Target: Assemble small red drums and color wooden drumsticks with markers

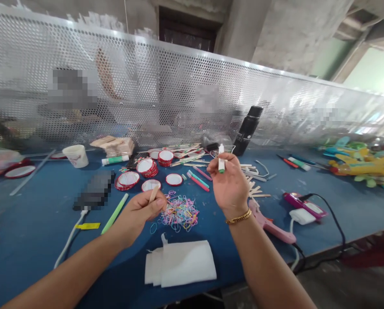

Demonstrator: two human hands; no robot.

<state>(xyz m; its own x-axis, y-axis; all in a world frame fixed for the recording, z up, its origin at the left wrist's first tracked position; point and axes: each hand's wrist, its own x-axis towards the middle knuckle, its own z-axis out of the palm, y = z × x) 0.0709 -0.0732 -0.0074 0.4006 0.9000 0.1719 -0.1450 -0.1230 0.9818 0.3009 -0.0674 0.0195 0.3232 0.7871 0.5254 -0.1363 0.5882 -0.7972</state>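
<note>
My left hand point(132, 216) is closed, pinching a flat wooden craft stick point(153, 194) between thumb and fingers. Raised to the right, my right hand point(231, 186) has its fingers curled round a slim white tube with a green end point(222, 163); its exact kind is not clear. Between and below the hands lies a pile of small coloured rubber bands point(181, 211). Folded white cloth point(188, 264) rests near the front edge. Several round red-rimmed white discs point(174, 179) lie or stand stacked behind the left hand, beside a few coloured pens point(198, 182).
A pink glue gun point(275, 227) lies by my right forearm, with a corded purple device point(303, 205) beyond. At the back stand a black bottle point(248, 131), a paper cup point(76, 156) and a perforated metal screen point(179, 94). Yellow toy-like pieces point(362, 167) sit far right.
</note>
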